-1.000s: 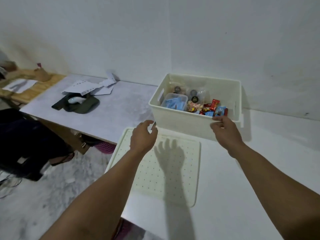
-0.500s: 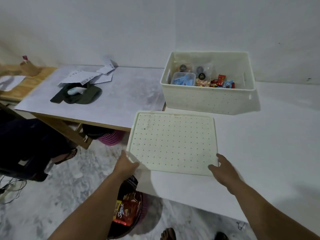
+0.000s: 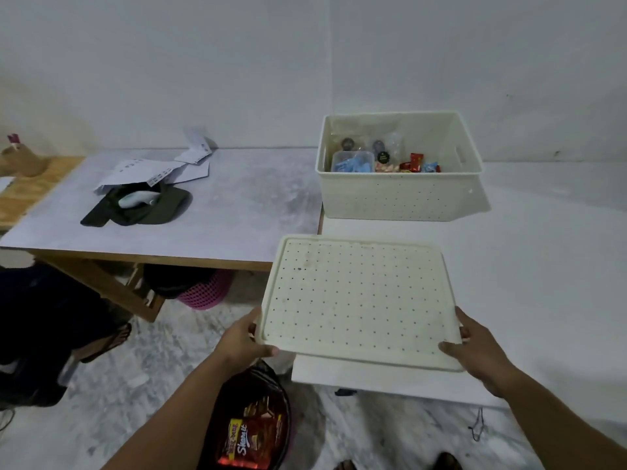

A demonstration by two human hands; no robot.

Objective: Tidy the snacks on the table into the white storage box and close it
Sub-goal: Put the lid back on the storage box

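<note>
Lid (image 3: pixel 356 300) of the white storage box, a perforated cream rectangle, held raised over the near edge of the white table (image 3: pixel 543 266), its underside clear of the surface at the near side. Long axis runs left to right; the flat face with its grid of small holes faces up, the far long edge pointing toward the storage box (image 3: pixel 400 198). Left hand (image 3: pixel 242 342) grips the near-left corner, thumb curled over the rim and fingers beneath. Right hand (image 3: pixel 478 351) grips the near-right corner, thumb laid on the top face, fingers wrapped under the edge. Both corners are thus pinched between thumb and fingers.

Storage box stands open farther back on the same table, well apart from the lid, long axis likewise left to right, its dotted front wall toward the viewer. Snacks (image 3: pixel 383 159) lie inside: a clear tub with blue contents at left, clear bags with dark round labels behind, red and blue wrappers at right.

Grey table (image 3: pixel 237 198) adjoins at left, carrying loose papers (image 3: pixel 163 169) partly over a dark cap (image 3: pixel 149 208). Below the left forearm, a dark bag holds a red snack packet (image 3: pixel 249 442).
</note>
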